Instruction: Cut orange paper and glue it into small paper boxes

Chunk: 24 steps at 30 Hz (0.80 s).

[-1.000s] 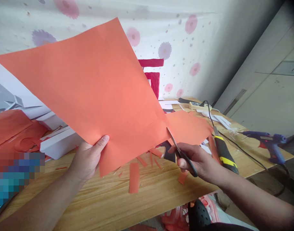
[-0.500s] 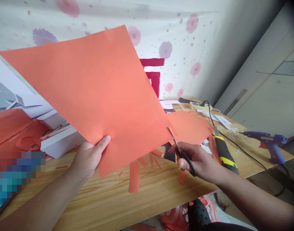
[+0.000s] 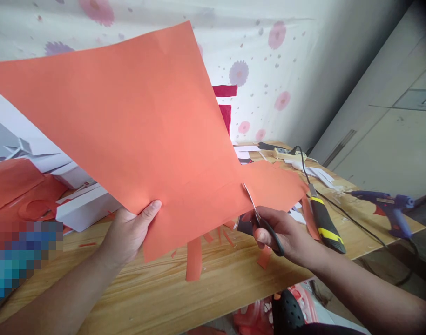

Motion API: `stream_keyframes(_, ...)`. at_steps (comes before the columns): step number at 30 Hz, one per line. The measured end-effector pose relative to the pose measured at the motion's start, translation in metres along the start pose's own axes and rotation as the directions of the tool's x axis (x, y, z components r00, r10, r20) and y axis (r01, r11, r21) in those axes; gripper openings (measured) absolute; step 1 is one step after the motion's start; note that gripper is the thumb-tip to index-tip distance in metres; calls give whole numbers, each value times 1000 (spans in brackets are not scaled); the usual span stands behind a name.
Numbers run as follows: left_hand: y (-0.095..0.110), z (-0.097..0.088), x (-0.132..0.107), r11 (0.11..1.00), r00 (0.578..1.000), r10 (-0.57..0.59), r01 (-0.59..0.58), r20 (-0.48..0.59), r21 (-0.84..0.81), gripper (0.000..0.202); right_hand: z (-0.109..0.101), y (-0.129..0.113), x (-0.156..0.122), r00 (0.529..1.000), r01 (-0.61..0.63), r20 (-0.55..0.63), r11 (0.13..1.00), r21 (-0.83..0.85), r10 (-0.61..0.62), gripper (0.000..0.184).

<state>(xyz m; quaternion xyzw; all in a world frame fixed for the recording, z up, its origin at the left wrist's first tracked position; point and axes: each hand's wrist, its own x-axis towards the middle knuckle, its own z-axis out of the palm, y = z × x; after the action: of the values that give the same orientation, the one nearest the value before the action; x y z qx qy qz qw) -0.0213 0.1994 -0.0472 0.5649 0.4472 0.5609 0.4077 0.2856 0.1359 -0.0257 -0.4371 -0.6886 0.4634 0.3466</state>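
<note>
A large sheet of orange paper [image 3: 139, 125] is raised and tilted above the table. My left hand [image 3: 132, 230] pinches its lower left edge, thumb on the near face and the other fingers hidden behind. In my right hand [image 3: 282, 232] is a pair of black-handled scissors [image 3: 267, 227], blades pointing up and left at the sheet's lower right corner. Whether the blades bite into the paper I cannot tell. Behind them lies another orange piece [image 3: 272, 181] on the table. Under the sheet rest an orange strip [image 3: 193, 265] and several small scraps.
On the wooden table [image 3: 233, 284], a black-and-yellow cutter [image 3: 326, 223] lies right of my right hand. A blue glue gun [image 3: 383, 202] and a power strip [image 3: 289, 154] with a cable are further right. White boxes [image 3: 85, 207] and orange paper [image 3: 13, 179] sit at left.
The orange sheet has shifted slightly up at its top corner and turned, its left corner reaching the frame's edge. Both hands keep their holds, nearly in place.
</note>
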Motion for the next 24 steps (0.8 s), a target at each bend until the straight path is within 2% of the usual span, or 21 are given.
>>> stream_keyframes(24, 3, 0, -2, 999, 1000, 3, -3, 9, 35, 45, 6, -3, 6, 997, -2, -77, 1000, -24, 0, 53)
